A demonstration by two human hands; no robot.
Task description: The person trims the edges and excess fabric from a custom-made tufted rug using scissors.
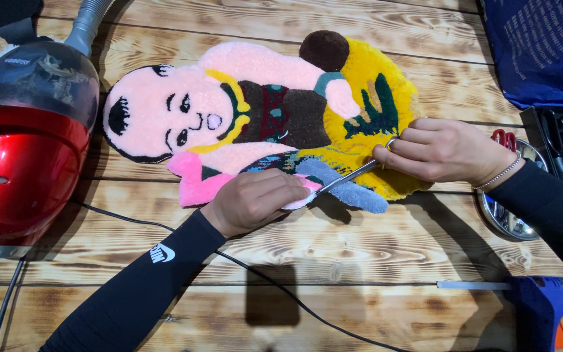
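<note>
Tufted yarn in pink, yellow and brown makes up the figure-shaped rug (262,114) lying flat on the scorched wooden table (333,261) in front of me. My left hand (255,199) presses down on its lower edge, fingers curled together over a pale bit of pile beside the grey strip. My right hand (441,150) is closed around the handles of a pair of slim metal scissors (350,175), whose blades point left and meet the rug's edge just beside my left fingers. A red vacuum cleaner (24,140) sits at the far left, its black cord (275,283) trailing across the boards. A blue glue gun (542,306) lies near my right forearm, and a round metal tin (506,215) rests under that wrist.
</note>
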